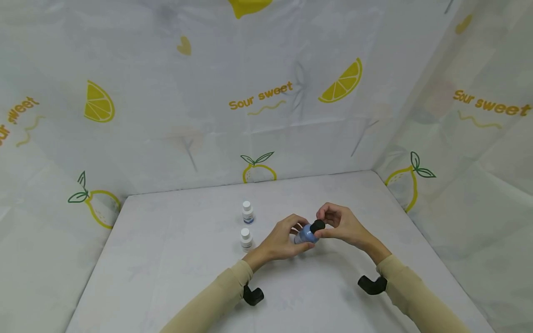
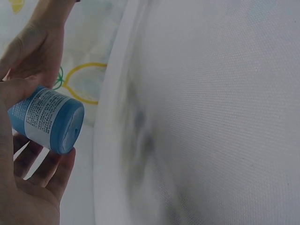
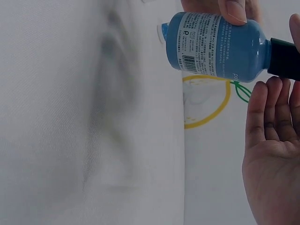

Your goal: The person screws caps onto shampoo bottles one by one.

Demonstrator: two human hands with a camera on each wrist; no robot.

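Observation:
A blue bottle (image 1: 306,235) with a white printed label is held above the table in my left hand (image 1: 280,239), tilted with its black cap (image 1: 318,225) up toward the right. In the left wrist view the base of the blue bottle (image 2: 70,126) faces the camera, thumb on one side and fingers on the other. My right hand (image 1: 344,227) pinches the cap between thumb and fingers. The right wrist view shows the black cap (image 3: 283,58) on the neck, with the fingertips (image 3: 274,84) against it; part of the thumb is cut off by the frame edge.
Two small white bottles with white caps stand left of my hands, one farther back (image 1: 247,213) and one nearer (image 1: 246,240), close to my left wrist. The white table (image 1: 175,259) meets a lemon-printed curtain (image 1: 166,115) behind and at the sides.

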